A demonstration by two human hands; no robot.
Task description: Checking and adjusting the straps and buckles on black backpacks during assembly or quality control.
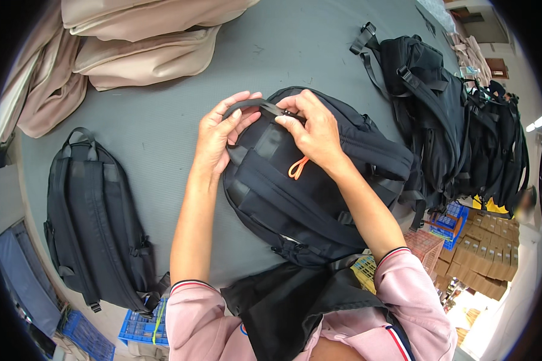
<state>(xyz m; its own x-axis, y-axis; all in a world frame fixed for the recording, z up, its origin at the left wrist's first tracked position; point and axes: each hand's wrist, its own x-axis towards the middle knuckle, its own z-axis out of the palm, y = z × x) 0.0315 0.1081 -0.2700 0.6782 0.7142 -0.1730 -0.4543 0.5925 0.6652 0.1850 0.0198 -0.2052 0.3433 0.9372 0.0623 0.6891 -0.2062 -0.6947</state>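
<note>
Head view: a black backpack (271, 171) lies centrally on the grey surface (168, 138). The left hand (215, 129) curls its fingers loosely around the handle strap (267, 107); the right hand (317, 129) seems to pinch the strap's base, though the contact is partly hidden. A sharp tug could slip the strap through that loose left curl.
</note>
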